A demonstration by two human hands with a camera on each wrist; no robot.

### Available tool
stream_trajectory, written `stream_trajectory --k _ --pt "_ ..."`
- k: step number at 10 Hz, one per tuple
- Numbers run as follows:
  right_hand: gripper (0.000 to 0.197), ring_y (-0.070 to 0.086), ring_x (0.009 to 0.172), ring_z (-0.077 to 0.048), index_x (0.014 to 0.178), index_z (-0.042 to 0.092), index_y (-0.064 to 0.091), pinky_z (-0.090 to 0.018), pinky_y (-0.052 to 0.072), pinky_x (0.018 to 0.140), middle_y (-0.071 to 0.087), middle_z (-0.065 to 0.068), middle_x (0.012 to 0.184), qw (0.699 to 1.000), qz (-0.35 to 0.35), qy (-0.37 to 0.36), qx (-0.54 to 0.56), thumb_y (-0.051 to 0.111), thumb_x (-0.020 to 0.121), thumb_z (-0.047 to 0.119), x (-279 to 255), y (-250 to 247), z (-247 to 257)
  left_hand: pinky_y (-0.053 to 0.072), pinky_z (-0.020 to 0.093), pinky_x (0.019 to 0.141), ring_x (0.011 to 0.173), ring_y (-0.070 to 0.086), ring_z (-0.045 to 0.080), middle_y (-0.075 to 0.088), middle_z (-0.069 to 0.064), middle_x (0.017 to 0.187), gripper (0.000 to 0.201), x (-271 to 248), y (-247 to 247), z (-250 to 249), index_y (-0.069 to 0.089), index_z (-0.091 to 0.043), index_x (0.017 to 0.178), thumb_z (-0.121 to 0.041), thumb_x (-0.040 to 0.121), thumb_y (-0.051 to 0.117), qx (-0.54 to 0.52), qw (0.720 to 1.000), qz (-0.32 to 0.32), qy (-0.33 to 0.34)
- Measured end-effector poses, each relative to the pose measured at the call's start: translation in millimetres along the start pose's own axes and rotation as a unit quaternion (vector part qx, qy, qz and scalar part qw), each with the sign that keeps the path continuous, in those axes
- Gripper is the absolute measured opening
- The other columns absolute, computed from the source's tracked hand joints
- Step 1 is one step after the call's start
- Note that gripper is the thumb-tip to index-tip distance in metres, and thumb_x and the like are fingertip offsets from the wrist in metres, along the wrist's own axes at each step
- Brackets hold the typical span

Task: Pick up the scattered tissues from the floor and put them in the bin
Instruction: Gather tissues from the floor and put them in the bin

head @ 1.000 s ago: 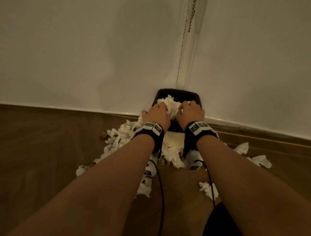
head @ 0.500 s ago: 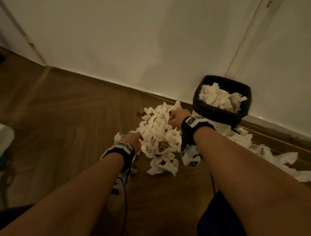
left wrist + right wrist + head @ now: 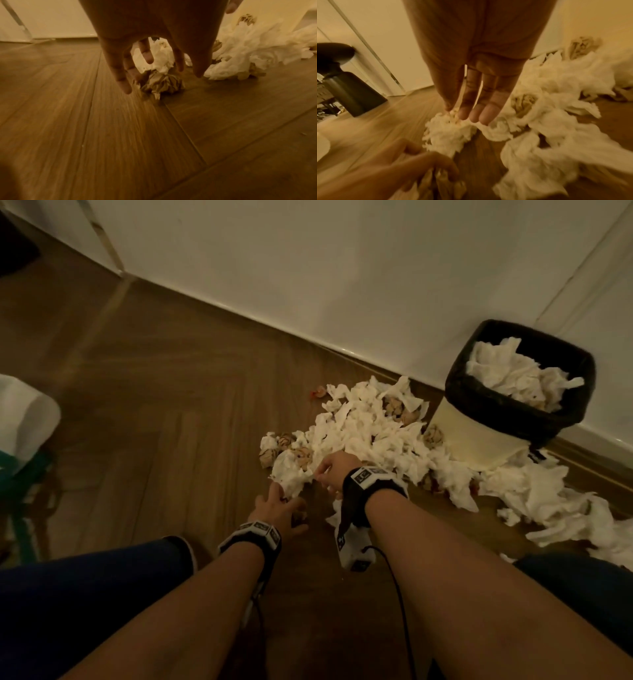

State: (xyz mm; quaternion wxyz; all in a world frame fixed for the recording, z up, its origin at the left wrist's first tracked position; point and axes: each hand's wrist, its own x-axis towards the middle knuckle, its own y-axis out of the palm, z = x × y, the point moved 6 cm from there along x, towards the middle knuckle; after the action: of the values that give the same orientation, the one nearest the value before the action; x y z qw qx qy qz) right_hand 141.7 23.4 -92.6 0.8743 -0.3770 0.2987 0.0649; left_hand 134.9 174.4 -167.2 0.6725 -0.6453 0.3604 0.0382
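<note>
The bin [image 3: 479, 436], cream with a black liner, stands against the wall at the right, heaped with white tissues [image 3: 513, 374]. A pile of white and brownish crumpled tissues [image 3: 370, 433] spreads over the wooden floor to its left and front. My right hand [image 3: 317, 474] pinches a white tissue wad [image 3: 291, 474] at the pile's near left edge; thumb and fingers meet on it [image 3: 455, 112]. My left hand [image 3: 289, 508] hovers just below, fingers spread and straight [image 3: 159, 75] over a brown crumpled ball [image 3: 164, 85] on the floor.
A white object on a green frame [image 3: 24, 419] sits at the far left. A dark stand [image 3: 351, 88] is by the wall. More tissues [image 3: 548, 501] trail right of the bin. My knees in dark trousers [image 3: 85, 594] flank my arms.
Both hands left the bin, where they pressed on tissues, and came back to the floor pile. The right hand has taken a white wad; the left has dropped toward a brown ball.
</note>
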Motion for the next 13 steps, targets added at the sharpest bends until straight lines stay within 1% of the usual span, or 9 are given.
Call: stream_trajectory --k 2,4,6,7,9,10,11,12,13 --pt "0.023 0.055 0.110 -0.027 0.111 0.017 0.061 -0.034 0.046 0.088 0.056 -0.008 0.123 0.989 0.026 0.012 -0.144 0.061 0.089 0.022 -1 34 -25 0.049 0.040 0.088 0.105 0.051 0.035 0.021 0.009 0.134 0.041 4 8 -13 0.046 -0.029 0.121 -0.048 0.085 0.057 -0.031 1.000 -0.004 -0.001" --pt "0.055 0.031 0.125 -0.039 0.126 0.026 0.043 -0.047 0.040 0.100 0.028 -0.011 0.135 0.972 -0.012 0.039 -0.230 0.072 0.079 0.033 1 46 -42 0.047 0.037 0.087 0.104 0.051 0.035 0.029 0.012 0.130 0.031 15 7 -17 0.050 -0.011 0.116 -0.024 0.089 0.057 -0.066 0.997 0.013 -0.022" --pt "0.067 0.011 0.138 -0.046 0.142 0.031 0.027 -0.058 0.033 0.104 -0.001 -0.008 0.154 0.973 0.058 0.090 -0.203 0.063 0.086 0.033 1 52 -61 0.042 0.028 0.074 0.106 0.055 0.030 0.033 0.017 0.137 0.035 14 10 -5 0.048 -0.013 0.123 -0.017 0.089 0.055 -0.078 0.996 -0.005 -0.053" --pt "0.062 0.008 0.140 -0.046 0.145 0.030 0.025 -0.057 0.029 0.108 -0.010 -0.007 0.156 0.971 0.082 0.102 -0.201 0.056 0.091 0.027 -2 54 -69 0.041 0.028 0.075 0.103 0.055 0.030 0.035 0.016 0.135 0.032 13 13 -3 0.047 -0.015 0.123 -0.017 0.091 0.052 -0.092 0.994 0.009 -0.050" --pt "0.036 0.041 0.126 -0.033 0.129 0.004 0.052 -0.037 0.040 0.101 0.029 -0.015 0.146 0.967 0.077 0.084 -0.226 0.051 0.094 0.013 -2 58 -64 0.049 0.043 0.078 0.093 0.056 0.036 0.045 0.017 0.119 0.021 11 14 -13 0.039 -0.012 0.118 -0.019 0.099 0.034 -0.137 0.990 -0.009 -0.045" --pt "0.035 0.055 0.114 -0.029 0.117 0.004 0.063 -0.033 0.045 0.094 0.057 -0.014 0.126 0.977 0.078 0.109 -0.166 0.058 0.090 0.027 -3 59 -68 0.045 0.045 0.084 0.104 0.054 0.037 0.049 0.017 0.124 0.028 14 15 -18 0.039 -0.010 0.122 -0.022 0.101 0.026 -0.120 0.992 -0.006 -0.030" --pt "0.028 0.058 0.108 -0.027 0.105 0.007 0.070 -0.031 0.047 0.089 0.064 -0.012 0.117 0.988 0.043 0.129 -0.071 0.067 0.084 0.026 -7 59 -75 0.044 0.047 0.090 0.107 0.052 0.037 0.047 0.015 0.127 0.027 18 13 -23 0.043 -0.011 0.120 -0.018 0.099 0.028 -0.090 0.996 0.007 -0.017" --pt "0.019 0.057 0.109 -0.024 0.104 0.009 0.070 -0.027 0.045 0.087 0.064 -0.010 0.116 0.986 -0.007 0.160 0.048 0.064 0.087 0.016 -15 58 -83 0.044 0.039 0.084 0.104 0.052 0.036 0.044 0.017 0.126 0.026 21 9 -29 0.043 -0.009 0.121 -0.010 0.097 0.034 -0.098 0.995 0.003 -0.001" --pt "0.029 0.054 0.115 -0.030 0.117 0.003 0.061 -0.031 0.044 0.096 0.059 -0.017 0.124 0.972 -0.061 0.191 0.122 0.044 0.096 0.014 -23 52 -91 0.043 0.036 0.078 0.100 0.052 0.034 0.040 0.016 0.126 0.028 21 2 -36 0.044 -0.010 0.121 -0.008 0.094 0.039 -0.116 0.993 -0.018 0.006"
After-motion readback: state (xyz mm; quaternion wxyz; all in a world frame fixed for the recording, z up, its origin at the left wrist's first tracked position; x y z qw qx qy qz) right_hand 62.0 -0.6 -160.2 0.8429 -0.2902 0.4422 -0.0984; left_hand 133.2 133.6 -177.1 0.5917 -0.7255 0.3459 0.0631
